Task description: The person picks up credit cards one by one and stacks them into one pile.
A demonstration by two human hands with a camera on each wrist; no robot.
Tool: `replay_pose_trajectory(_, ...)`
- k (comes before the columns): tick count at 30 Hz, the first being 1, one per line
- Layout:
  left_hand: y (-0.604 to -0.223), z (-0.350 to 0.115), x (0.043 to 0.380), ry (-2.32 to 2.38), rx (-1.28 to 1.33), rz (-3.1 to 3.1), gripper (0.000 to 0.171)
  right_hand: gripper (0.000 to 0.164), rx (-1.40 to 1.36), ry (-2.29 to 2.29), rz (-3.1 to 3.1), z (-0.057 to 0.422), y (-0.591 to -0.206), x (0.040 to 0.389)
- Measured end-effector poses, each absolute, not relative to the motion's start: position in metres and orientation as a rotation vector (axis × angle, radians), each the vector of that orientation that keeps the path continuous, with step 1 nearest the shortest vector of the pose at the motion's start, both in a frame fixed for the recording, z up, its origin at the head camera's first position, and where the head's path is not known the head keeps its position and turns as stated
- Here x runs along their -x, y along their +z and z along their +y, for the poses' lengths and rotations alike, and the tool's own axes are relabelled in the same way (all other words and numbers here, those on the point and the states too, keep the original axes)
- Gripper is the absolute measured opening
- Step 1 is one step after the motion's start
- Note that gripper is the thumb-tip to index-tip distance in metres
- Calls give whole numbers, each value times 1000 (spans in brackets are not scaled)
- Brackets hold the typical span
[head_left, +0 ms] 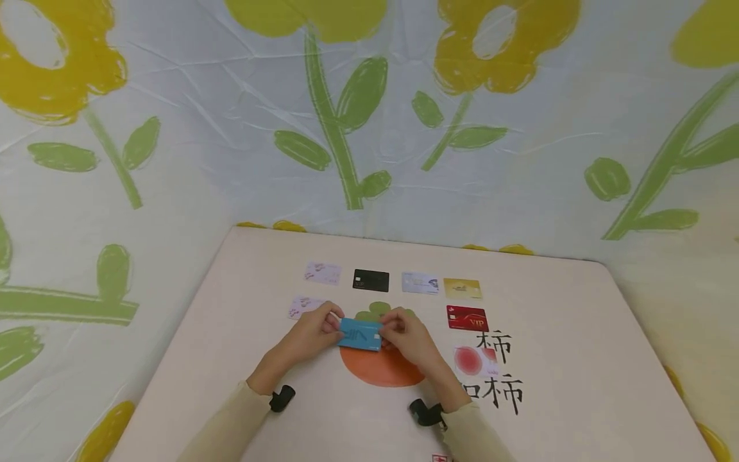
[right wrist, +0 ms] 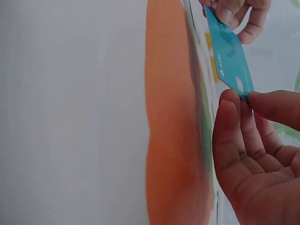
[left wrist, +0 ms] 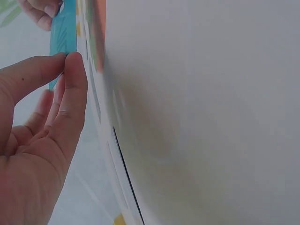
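A blue plastic card (head_left: 360, 334) with a chip is held level between both hands, over the orange fruit print on the table. My left hand (head_left: 314, 330) pinches its left end between thumb and fingers. The right hand (head_left: 411, 338) pinches the opposite end, beside the chip. In the left wrist view the left thumb and forefinger meet at the edge of the card (left wrist: 63, 35). The right wrist view shows the card (right wrist: 229, 51) tilted, raised off the tabletop. Just behind the left hand lies a pale floral card (head_left: 301, 307), partly covered by it.
Along the back lie another floral card (head_left: 322, 273), a black card (head_left: 371, 280), a silver card (head_left: 420, 283) and a gold card (head_left: 462, 289). A red VIP card (head_left: 467, 317) and a white card with a pink circle (head_left: 476, 361) lie at right on the pale table (head_left: 554, 333).
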State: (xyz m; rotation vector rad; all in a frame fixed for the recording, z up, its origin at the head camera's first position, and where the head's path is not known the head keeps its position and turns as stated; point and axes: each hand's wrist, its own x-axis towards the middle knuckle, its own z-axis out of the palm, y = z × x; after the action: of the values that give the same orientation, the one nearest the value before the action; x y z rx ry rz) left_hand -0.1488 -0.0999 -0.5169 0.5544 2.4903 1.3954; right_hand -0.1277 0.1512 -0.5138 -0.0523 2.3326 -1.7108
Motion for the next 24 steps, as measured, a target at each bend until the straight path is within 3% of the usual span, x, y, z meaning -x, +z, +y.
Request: replay_pose_trajectory(24,-527,-45,165,1269,-591,2496,29,15,-58,-1605,2473,192,-509,133)
